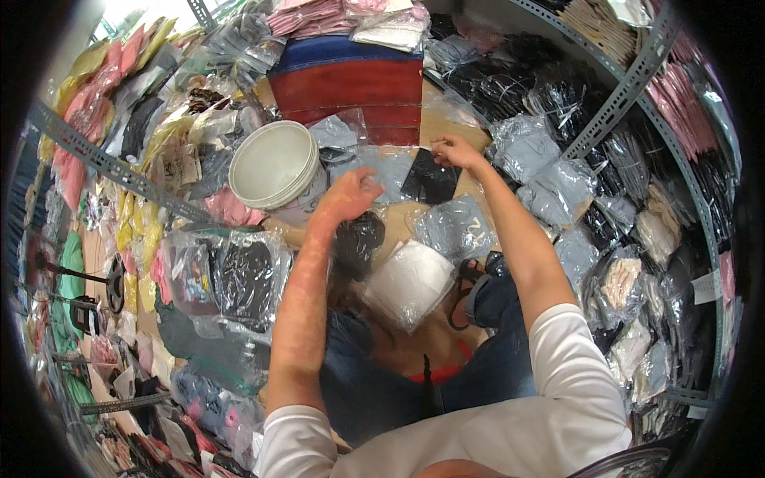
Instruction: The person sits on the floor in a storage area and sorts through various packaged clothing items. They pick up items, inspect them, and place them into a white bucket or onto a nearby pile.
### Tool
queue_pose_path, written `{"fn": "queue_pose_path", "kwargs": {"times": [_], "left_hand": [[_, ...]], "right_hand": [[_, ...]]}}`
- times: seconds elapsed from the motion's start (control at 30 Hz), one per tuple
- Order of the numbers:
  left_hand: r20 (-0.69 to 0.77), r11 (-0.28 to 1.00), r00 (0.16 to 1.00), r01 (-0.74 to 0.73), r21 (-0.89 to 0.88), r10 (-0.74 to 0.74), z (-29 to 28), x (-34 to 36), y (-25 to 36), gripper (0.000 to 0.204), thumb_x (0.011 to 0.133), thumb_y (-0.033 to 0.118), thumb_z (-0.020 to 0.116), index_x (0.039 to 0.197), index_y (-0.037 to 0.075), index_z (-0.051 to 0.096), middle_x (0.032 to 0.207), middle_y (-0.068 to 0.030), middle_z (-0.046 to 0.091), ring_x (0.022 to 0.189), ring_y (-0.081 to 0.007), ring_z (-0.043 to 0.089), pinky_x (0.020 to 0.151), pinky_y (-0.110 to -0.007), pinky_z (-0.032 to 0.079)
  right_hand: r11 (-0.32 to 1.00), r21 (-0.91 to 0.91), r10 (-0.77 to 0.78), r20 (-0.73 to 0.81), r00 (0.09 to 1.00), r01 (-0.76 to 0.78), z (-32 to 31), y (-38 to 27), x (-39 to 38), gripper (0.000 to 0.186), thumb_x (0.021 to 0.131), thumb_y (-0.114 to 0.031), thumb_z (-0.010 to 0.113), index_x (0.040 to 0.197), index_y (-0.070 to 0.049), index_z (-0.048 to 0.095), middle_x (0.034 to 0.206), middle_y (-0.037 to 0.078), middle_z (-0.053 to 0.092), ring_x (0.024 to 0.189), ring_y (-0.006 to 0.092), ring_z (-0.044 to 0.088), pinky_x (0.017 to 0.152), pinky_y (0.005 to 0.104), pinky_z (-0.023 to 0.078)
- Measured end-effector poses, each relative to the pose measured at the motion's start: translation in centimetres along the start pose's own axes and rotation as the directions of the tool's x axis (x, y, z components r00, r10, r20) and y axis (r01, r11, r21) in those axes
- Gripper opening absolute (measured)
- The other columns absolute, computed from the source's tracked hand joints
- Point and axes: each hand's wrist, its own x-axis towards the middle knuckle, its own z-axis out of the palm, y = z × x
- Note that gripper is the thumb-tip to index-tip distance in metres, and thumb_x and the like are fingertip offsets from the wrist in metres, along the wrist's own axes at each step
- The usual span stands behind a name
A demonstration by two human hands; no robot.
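Head view: the two hands are well apart, with a flat black packet [429,178] lying between them, much closer to the right. The right hand [453,153] is at the packet's upper right corner, its fingers bent down toward the black surface; whether they pinch the edge or only rest on it, I cannot tell. The left hand [355,194] is to the left of the black packet and a little nearer the person's body, its fingers half curled with a gap between thumb and fingertips, and nothing shows in its grasp. A pale grey packet [388,169] lies just beyond the left hand's fingers and reaches to the left edge of the black one.

Nearer the body, a grey packet with white marks [450,229] lies just below the black one, a dark packet [358,243] lies below the left hand, and a white packet [410,279] in shiny clear wrap lies in front of the person's knees. A white round bucket [273,166] stands beyond the left forearm, close to the left hand. Past the packets is a red and blue box [347,92] with wrapped garments on top. Perforated metal shelving [617,92] with heaped bagged clothing rises at the right.
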Motion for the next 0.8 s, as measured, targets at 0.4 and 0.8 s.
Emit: {"fn": "queue_pose_path", "kwargs": {"times": [0.4, 0.8], "left_hand": [[-0.376, 0.928, 0.909, 0.027, -0.371, -0.177, 2.3, 8.9, -7.0, 0.021, 0.087, 0.019, 0.067, 0.097, 0.001, 0.069, 0.086, -0.0114, 0.072, 0.080, -0.0168, 0.069, 0.074, -0.031, 0.052], [-0.343, 0.936, 0.935, -0.034, -0.351, -0.095, 4.0, 11.6, -9.2, 0.020, 0.089, 0.018, 0.068, 0.103, 0.004, 0.066, 0.089, -0.0113, 0.071, 0.080, -0.0192, 0.069, 0.073, -0.033, 0.054]], "right_hand": [[0.893, 0.416, -0.066, -0.253, 0.965, 0.171, -1.0, -11.0, 19.9, 0.022, 0.094, -0.023, 0.060, 0.108, -0.006, 0.062, 0.096, 0.006, 0.068, 0.077, 0.0150, 0.066, 0.062, 0.0282, 0.054], [0.746, 0.568, -0.131, -0.389, 0.912, 0.349, 0.1, -21.9, 29.0, 0.043, 0.096, -0.026, 0.059, 0.125, 0.003, 0.047, 0.115, 0.019, 0.060, 0.089, 0.0298, 0.069, 0.071, 0.0363, 0.061]]}}
